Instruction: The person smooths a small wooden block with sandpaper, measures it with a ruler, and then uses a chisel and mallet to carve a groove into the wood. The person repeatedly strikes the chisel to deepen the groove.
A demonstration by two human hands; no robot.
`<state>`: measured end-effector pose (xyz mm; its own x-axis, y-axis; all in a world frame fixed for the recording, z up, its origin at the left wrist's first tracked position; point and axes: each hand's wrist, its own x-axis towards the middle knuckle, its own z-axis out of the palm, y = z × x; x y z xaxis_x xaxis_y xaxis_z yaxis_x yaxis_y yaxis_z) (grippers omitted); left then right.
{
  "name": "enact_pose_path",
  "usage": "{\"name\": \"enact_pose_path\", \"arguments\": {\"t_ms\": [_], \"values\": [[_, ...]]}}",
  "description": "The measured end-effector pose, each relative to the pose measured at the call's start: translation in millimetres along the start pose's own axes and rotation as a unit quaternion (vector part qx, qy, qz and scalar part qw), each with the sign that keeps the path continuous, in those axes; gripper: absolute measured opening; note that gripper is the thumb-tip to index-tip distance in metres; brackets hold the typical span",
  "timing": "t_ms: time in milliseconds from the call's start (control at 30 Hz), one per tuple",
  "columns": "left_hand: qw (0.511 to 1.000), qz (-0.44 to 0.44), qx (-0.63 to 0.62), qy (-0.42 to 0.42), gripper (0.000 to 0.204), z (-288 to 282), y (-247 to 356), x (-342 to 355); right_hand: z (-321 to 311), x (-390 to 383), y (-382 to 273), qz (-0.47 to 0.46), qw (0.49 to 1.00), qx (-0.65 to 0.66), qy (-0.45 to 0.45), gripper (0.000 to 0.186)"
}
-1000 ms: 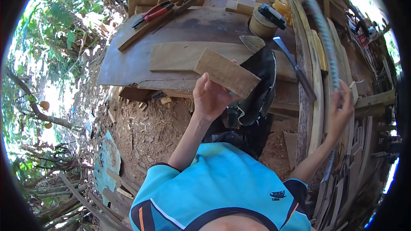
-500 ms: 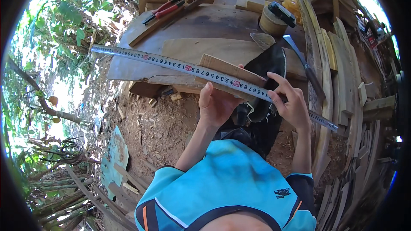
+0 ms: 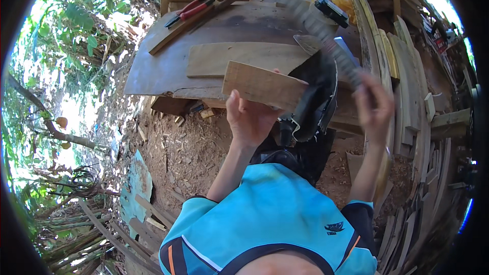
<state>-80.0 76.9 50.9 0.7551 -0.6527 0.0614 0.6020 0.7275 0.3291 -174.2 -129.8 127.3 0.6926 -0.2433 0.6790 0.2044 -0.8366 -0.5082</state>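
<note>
My left hand [image 3: 252, 122] grips a short flat wooden board [image 3: 265, 84] from below, its thumb at the near edge and a fingertip showing past the far edge. The board is tilted above the front of the worktable [image 3: 153, 74]. A long metal ruler [image 3: 316, 28], smeared by motion, slants up and leftward from my right hand [image 3: 374, 104], which is closed around its lower end. Beside the board's right end lies a curled black sheet [image 3: 321, 89]. Behind the ruler, a chisel's pale blade [image 3: 346, 48] partly shows.
Another flat board [image 3: 239, 58] lies on the worktable. Red-handled pliers [image 3: 196, 9] rest by a wooden strip [image 3: 175, 35] at the far left. A dark boxy device [image 3: 332, 11] sits at the back right. Long planks [image 3: 407, 81] line the right side; wood chips cover the ground [image 3: 188, 158].
The ruler has come off the board and swung up and away to the right with my right hand. My left hand still holds the board, now with its broad face showing.
</note>
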Motion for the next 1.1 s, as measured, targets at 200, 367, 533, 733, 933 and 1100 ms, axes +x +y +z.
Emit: {"name": "enact_pose_path", "arguments": {"t_ms": [200,367,533,733,933,1100], "values": [[0.996,0.033,-0.068,0.041,0.074,-19.6,2.8,8.4,-97.0,117.7,-5.8,0.158,0.957,0.067,0.235,0.022],[0.995,0.055,-0.083,0.006,0.063,-31.3,-2.4,7.5,-87.1,123.8,17.9,0.146,0.909,0.384,0.066,0.016],[0.997,0.054,0.034,-0.033,0.058,-39.2,-7.0,6.8,-15.5,57.8,16.7,0.288,0.789,0.516,0.167,0.012],[0.997,0.065,-0.029,-0.009,0.056,-4.4,-11.1,12.4,48.3,2.7,-9.7,0.358,0.741,0.543,0.166,0.02],[0.997,0.078,0.016,-0.021,0.048,11.9,-11.5,4.7,62.8,-23.7,-23.2,0.392,0.722,0.536,0.193,0.023],[0.998,0.051,0.019,0.013,0.053,19.8,-16.2,7.3,79.4,-38.8,-33.2,0.388,0.736,0.532,0.159,0.021]]}}
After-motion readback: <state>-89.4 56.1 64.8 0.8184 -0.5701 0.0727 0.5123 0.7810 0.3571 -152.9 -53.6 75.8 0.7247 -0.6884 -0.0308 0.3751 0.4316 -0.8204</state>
